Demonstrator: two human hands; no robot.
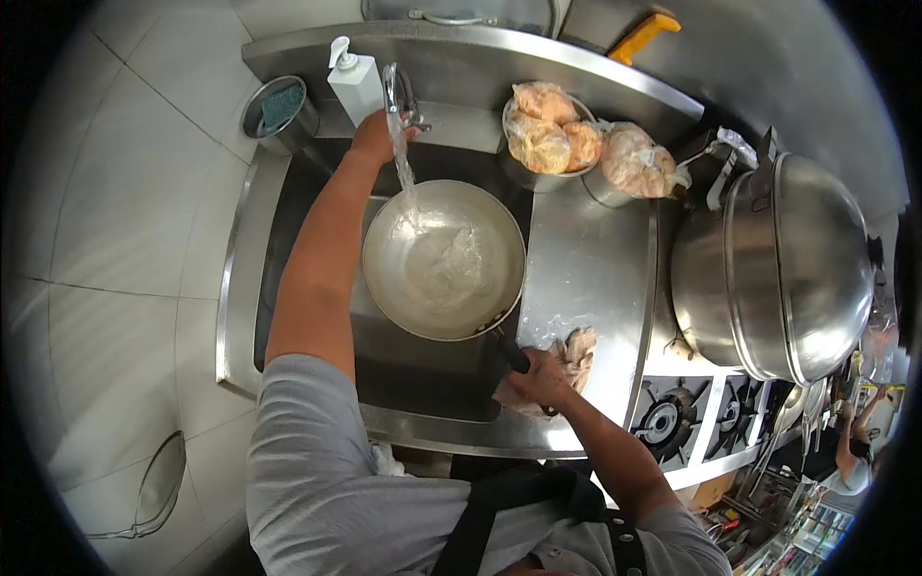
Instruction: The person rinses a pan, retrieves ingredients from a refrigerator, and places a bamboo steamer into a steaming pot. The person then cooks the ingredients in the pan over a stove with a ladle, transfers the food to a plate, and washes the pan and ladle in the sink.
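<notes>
A round frying pan is in the sink under a running tap, with water pooled in it. My right hand is closed around the pan's black handle. A crumpled brownish cloth lies under and beside that hand. At the base of the tap, my left hand has its fingers curled round the fitting by the lever, partly behind the water stream. A white pump bottle stands close by that hand.
A metal container holds a green scouring pad. Bagged food fills two metal containers behind the steel drainboard. To the right are a large domed pot and gas burners. Another person stands far right.
</notes>
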